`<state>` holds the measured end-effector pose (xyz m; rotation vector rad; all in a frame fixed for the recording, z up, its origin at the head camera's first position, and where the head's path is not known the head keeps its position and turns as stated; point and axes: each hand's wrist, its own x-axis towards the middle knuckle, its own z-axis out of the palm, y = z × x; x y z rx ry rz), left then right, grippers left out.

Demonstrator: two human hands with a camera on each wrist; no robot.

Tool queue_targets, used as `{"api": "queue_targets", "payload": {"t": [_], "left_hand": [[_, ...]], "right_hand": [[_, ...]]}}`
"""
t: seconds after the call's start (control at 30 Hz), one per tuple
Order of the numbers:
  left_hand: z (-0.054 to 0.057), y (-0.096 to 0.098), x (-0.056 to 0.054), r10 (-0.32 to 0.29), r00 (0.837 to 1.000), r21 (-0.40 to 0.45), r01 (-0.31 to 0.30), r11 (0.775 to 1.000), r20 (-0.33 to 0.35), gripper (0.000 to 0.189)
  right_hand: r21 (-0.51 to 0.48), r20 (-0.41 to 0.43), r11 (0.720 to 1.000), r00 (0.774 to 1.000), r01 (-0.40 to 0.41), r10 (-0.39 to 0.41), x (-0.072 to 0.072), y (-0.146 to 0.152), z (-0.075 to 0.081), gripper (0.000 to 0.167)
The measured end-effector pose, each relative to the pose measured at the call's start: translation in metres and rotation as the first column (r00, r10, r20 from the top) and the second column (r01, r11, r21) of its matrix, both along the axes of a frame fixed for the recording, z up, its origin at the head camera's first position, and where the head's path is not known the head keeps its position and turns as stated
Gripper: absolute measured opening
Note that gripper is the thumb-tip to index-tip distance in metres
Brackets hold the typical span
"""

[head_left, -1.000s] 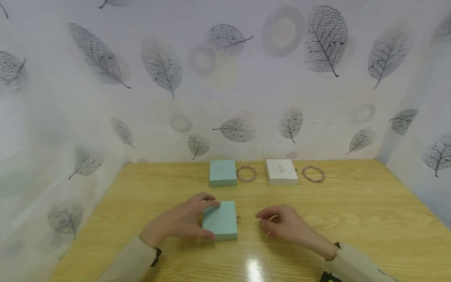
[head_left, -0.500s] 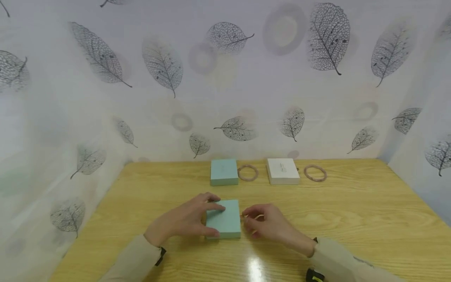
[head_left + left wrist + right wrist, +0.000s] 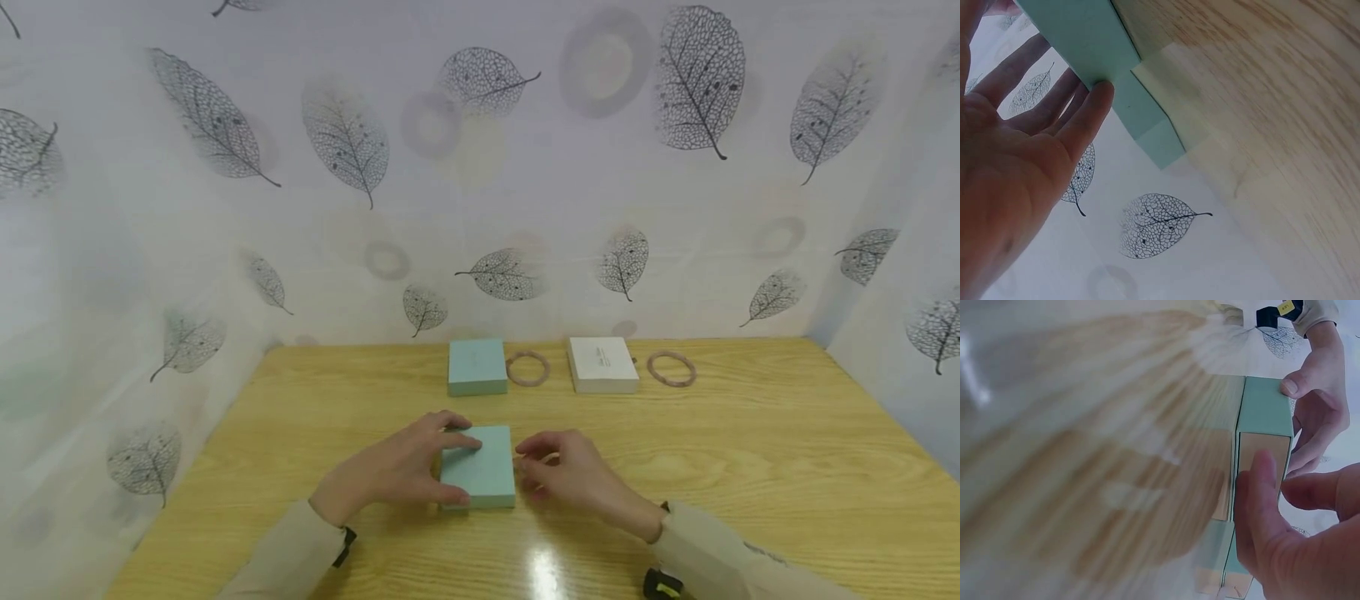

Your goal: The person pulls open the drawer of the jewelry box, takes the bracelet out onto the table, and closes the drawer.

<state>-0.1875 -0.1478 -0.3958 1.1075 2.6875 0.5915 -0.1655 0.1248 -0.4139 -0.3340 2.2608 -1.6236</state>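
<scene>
Gripping one teal box [image 3: 486, 475] of two: left of two hands [image 3: 397, 467]; right [image 3: 572, 475]: pinch unclear.

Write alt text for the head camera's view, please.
A left hand grips a pale teal box on a wooden table, the right hand curled at its right edge. Behind, a second teal box and a white box each have a pinkish ring to their right.

Head view: muted, even light; white glare [image 3: 543, 573] on the tabletop [image 3: 787, 467] at lower centre; soft shadows beneath the left hand [image 3: 397, 468] and right hand [image 3: 576, 473]. Left wrist view: hazy, low contrast. Right wrist view: glare at upper left, tabletop blurred, reflective.
</scene>
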Motion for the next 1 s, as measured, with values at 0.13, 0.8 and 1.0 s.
{"api": "queue_targets", "payload": {"t": [0.13,0.8,1.0], "left_hand": [[-0.001,0.001,-0.001,-0.001,1.000,0.000,0.001,1.000,-0.008,0.061],[0.003,0.015,-0.001,0.001,0.999,-0.049,-0.003,0.999,-0.046,0.056],[0.003,0.015,-0.002,0.002,0.999,-0.044,-0.004,0.999,-0.046,0.054]], "right_hand": [[0.004,0.022,1.000,1.000,0.007,-0.007,-0.002,-0.004,-0.001,0.027],[0.038,0.098,0.992,0.988,0.117,-0.121,-0.006,-0.014,-0.001,0.023],[0.053,0.047,0.991,0.991,0.123,-0.126,-0.005,-0.014,0.000,0.025]]}}
